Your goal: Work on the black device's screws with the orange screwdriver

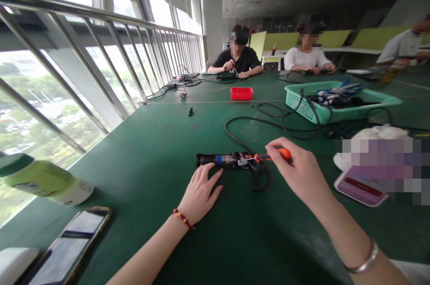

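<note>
A black, tube-shaped electric device [230, 160] with a blue band lies across the green table in front of me. Its right end shows bare inner parts and coloured wires, and a black cable runs out of it. My left hand [198, 193] rests against its near side, fingers spread, fingertips touching the body. In my right hand [302, 166] is an orange-handled screwdriver [285, 154], pinched between thumb and fingers and slanting to the left. The tip reaches the exposed part of the device; exactly what it touches is too small to tell.
A green basket [305, 110] of cables and parts stands at the right, behind looping black cable. Further back is a red tray [241, 93]. Phones [72, 244] and a green bottle [43, 179] lie near me. Several people sit across the table; railing [110, 18] borders the left.
</note>
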A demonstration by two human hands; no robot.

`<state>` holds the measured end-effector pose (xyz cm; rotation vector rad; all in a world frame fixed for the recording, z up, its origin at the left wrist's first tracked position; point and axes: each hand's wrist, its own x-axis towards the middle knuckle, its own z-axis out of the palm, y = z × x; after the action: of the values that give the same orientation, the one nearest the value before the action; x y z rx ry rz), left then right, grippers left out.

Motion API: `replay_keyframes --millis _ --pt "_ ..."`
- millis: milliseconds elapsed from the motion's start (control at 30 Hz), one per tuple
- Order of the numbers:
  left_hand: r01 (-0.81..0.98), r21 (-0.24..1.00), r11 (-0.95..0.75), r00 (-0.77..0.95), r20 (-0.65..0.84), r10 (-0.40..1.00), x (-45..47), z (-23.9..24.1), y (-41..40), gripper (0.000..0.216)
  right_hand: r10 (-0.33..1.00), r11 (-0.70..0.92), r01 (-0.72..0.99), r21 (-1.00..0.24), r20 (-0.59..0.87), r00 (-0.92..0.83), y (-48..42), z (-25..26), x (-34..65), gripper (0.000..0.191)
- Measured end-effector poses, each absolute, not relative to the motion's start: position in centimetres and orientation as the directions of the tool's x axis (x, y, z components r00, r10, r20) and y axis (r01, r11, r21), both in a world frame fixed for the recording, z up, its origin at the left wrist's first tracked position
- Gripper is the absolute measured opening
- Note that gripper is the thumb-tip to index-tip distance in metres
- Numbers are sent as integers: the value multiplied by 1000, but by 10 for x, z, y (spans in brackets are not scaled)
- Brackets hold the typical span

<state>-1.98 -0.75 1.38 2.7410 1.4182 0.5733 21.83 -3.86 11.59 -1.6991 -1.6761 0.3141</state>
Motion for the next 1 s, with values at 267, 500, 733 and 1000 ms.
replay_keyframes --millis 267,500,733,1000 --pt "788 155 -597 536 307 787 -20 16 -10 37 934 185 699 -690 344 92 -37 111 215 26" --pt "786 164 -596 536 298 790 -21 17 -15 40 940 138 689 -711 314 135 -39 110 211 29" --pt "781 174 -600 540 294 789 -23 17 -14 40 926 264 676 -688 377 23 -43 120 207 17" --pt "769 196 -609 534 329 779 -23 15 -15 38 934 234 780 -581 358 -14 -43 125 214 28"
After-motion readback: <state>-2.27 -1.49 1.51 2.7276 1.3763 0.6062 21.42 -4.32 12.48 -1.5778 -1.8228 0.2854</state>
